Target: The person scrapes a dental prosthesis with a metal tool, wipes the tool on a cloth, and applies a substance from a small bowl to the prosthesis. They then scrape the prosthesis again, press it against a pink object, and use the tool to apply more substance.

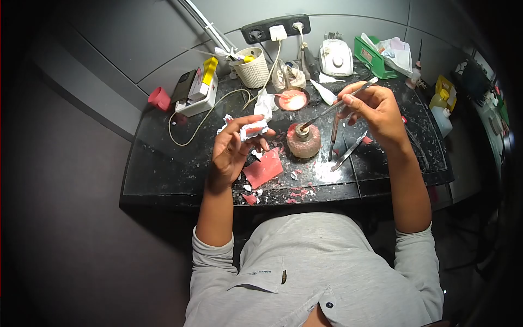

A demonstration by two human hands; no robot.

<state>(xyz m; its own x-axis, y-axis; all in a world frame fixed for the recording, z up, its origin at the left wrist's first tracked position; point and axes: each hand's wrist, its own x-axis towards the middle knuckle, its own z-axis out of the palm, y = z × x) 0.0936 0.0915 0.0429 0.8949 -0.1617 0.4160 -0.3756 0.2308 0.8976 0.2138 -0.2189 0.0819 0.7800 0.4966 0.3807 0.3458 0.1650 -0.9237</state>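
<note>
My left hand [230, 152] is closed around a small white plaster cast [254, 129] with pink wax on it. My right hand [381, 111] grips a slim metal wax spatula [326, 114] near its upper end. The spatula's tip reaches down to the neck of a round glass spirit burner [303, 146]; a flame cannot be made out. Below my left hand lies a pink wax sheet [264, 169] among white and pink scraps. Right of the burner rest a dark-handled tool [333, 141] and a metal knife [350, 151].
Behind the burner sits a round dish of pink wax [292, 100]. Along the wall stand a cream basket [253, 71], a white device [335, 57] and a green bin [375, 61]. A white cable [210, 110] crosses the black bench [158, 174]. A pink cup [159, 98] is at the left.
</note>
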